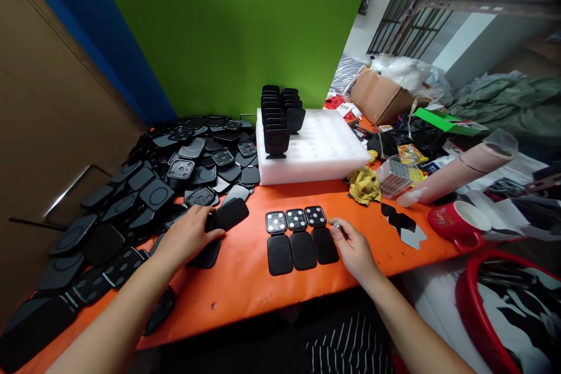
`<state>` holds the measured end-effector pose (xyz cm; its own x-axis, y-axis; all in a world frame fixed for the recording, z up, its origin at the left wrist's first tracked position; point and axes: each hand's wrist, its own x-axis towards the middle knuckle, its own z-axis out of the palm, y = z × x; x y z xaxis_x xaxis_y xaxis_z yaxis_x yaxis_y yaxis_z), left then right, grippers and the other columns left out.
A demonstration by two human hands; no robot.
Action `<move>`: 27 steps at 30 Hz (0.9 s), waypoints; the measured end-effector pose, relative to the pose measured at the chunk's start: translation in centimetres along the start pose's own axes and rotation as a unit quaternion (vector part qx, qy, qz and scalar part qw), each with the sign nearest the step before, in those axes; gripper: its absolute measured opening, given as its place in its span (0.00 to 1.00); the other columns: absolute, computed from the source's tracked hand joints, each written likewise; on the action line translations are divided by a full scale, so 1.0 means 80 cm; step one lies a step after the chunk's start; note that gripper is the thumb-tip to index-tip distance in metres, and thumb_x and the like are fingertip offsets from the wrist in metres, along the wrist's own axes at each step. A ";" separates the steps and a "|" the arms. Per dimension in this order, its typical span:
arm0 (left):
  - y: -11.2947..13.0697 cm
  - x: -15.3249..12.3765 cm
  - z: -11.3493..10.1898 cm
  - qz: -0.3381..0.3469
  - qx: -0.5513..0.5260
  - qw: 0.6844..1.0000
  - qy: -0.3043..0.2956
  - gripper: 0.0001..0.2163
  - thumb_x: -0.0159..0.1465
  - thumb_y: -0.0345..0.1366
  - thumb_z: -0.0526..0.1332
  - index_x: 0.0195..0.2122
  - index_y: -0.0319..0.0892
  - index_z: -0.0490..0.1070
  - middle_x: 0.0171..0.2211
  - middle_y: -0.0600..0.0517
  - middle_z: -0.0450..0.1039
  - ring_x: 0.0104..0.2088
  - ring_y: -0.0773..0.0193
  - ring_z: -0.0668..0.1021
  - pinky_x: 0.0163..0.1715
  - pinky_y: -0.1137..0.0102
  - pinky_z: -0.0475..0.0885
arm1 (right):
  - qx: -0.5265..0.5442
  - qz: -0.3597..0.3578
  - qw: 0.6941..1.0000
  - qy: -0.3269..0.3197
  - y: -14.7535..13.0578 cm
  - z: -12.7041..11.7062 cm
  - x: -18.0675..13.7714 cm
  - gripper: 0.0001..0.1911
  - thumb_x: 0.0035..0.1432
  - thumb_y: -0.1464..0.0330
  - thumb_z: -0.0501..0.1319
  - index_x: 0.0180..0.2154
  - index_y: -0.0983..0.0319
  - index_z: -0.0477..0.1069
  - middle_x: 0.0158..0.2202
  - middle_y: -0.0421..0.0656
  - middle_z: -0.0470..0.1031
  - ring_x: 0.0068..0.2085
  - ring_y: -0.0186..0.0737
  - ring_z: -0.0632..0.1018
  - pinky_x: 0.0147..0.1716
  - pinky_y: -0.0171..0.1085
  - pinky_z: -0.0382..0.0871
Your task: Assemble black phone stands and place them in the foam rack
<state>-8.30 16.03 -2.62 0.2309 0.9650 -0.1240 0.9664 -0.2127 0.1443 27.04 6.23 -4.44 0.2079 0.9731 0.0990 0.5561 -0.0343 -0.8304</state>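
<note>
My left hand [189,236] is closed on a black rounded hinged pad [232,214] at the right edge of a heap of similar pads [157,194]. In front of me lie three unfolded black hinged pads [291,252] side by side. Their far panels [296,220] carry several silvery discs, while the near panels are plain black. Beside the rightmost one, my right hand [356,251] pinches a small silvery round piece [336,225] between thumb and fingers; most of it is hidden.
A white foam block [315,169] behind bears two rows of upright black pads [277,139]. To the right are a yellow cloth [365,186], a clear box [393,176], a cardboard tube [471,168], a red mug [456,223] and a red tub [465,298]. A green panel [232,29] closes the back.
</note>
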 end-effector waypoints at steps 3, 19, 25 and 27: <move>-0.005 0.002 0.002 -0.041 -0.010 0.998 0.038 0.24 0.55 0.50 0.55 0.47 0.39 0.64 0.44 0.43 0.65 0.44 0.52 0.71 0.39 0.65 0.66 | 0.004 -0.002 1.000 0.004 0.000 0.002 -0.002 0.17 0.57 0.57 0.52 0.41 0.61 0.69 0.41 0.48 0.74 0.42 0.45 0.73 0.43 0.40 0.65; -0.021 -0.006 -0.031 -0.149 -0.118 0.981 0.023 0.21 0.58 0.52 0.49 0.44 0.42 0.66 0.23 0.51 0.70 0.27 0.56 0.75 0.23 0.72 0.62 | -0.008 -0.029 0.999 -0.045 -0.014 0.016 -0.008 0.16 0.57 0.59 0.52 0.43 0.59 0.69 0.42 0.46 0.74 0.43 0.45 0.74 0.43 0.40 0.66; 0.012 -0.040 -0.051 -0.132 -0.175 0.972 0.089 0.17 0.58 0.49 0.52 0.44 0.47 0.66 0.32 0.52 0.74 0.29 0.58 0.75 0.26 0.72 0.64 | -0.016 -0.041 0.998 -0.037 -0.029 0.018 -0.012 0.14 0.59 0.61 0.51 0.41 0.59 0.69 0.41 0.46 0.73 0.42 0.43 0.73 0.41 0.40 0.66; 0.041 -0.057 -0.059 0.010 -0.218 0.976 0.002 0.11 0.58 0.44 0.54 0.39 0.50 0.70 0.32 0.54 0.74 0.30 0.60 0.75 0.28 0.73 0.64 | -0.020 -0.056 0.997 -0.054 -0.047 0.017 -0.015 0.14 0.57 0.61 0.53 0.42 0.59 0.69 0.40 0.46 0.73 0.41 0.43 0.73 0.40 0.39 0.66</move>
<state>-6.71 11.62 3.09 0.2487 0.9620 -0.1125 0.8213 -0.1479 0.5511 23.58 5.54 -2.18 0.0565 0.9901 0.1286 0.6032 0.0688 -0.7946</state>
